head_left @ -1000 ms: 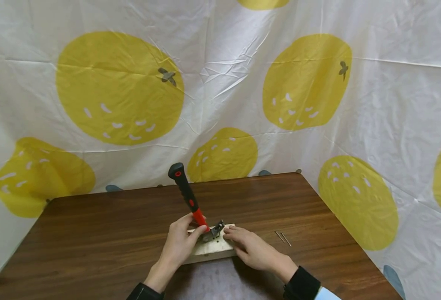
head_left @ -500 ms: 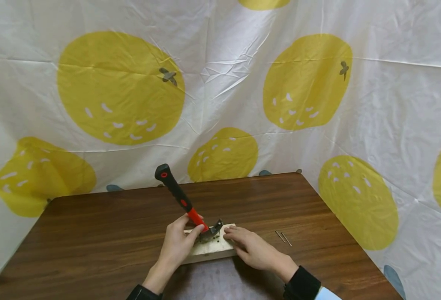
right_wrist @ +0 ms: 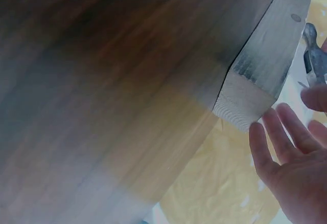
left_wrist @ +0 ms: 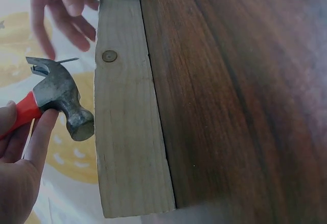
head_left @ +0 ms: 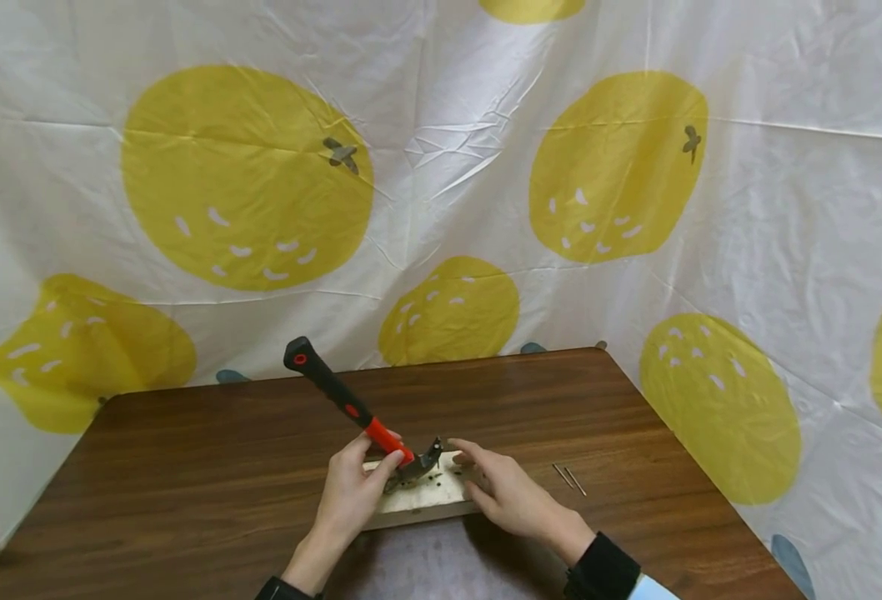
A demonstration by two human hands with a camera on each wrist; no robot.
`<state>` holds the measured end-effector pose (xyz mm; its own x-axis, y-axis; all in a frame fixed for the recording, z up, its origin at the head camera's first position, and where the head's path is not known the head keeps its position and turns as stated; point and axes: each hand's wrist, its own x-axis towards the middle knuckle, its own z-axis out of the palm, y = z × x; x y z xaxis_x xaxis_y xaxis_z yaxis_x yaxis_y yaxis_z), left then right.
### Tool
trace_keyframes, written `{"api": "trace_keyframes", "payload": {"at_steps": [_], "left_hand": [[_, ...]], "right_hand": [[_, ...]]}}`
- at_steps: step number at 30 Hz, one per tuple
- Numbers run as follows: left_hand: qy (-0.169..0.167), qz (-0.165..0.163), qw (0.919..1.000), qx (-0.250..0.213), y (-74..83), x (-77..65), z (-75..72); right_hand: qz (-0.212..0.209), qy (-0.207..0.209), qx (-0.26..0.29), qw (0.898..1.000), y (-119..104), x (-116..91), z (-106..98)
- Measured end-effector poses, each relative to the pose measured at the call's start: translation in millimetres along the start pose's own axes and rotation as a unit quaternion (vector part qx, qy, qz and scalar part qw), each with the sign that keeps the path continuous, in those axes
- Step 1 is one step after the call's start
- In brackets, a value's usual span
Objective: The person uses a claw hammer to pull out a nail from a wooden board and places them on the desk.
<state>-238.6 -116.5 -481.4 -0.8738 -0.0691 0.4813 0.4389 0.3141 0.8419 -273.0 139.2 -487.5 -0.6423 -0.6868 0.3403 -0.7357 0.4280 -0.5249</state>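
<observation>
My left hand (head_left: 348, 483) grips a claw hammer (head_left: 349, 408) low on its red neck, just behind the steel head. The black handle tilts up and to the left. At the hammer's claw a thin nail (left_wrist: 67, 60) shows in the left wrist view. Under the head lies a pale wooden block (head_left: 420, 502) with several small dark holes or marks on its top. My right hand (head_left: 512, 492) is by the block's right end, fingers spread and loosely bent, with nothing held. In the right wrist view its fingertips are at the block's end (right_wrist: 242, 101); contact is unclear.
Two loose nails (head_left: 563, 476) lie on the brown wooden table (head_left: 208, 467), right of my right hand. Behind and beside the table hangs a white curtain (head_left: 456, 208) with yellow fruit prints, close to the table's far and right edges.
The hammer's handle has swung down to the left, tipping the head over the block. My right hand's fingers have lifted and spread from the block's top.
</observation>
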Motion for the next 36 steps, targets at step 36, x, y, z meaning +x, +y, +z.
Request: {"api": "trace_keyframes", "payload": {"at_steps": [36], "left_hand": [[-0.013, -0.019, 0.9964, -0.082, 22.9, -10.2, -3.5]], "right_hand": [[-0.157, 0.164, 0.030, 0.974, -17.1, 24.4, 13.6]]}}
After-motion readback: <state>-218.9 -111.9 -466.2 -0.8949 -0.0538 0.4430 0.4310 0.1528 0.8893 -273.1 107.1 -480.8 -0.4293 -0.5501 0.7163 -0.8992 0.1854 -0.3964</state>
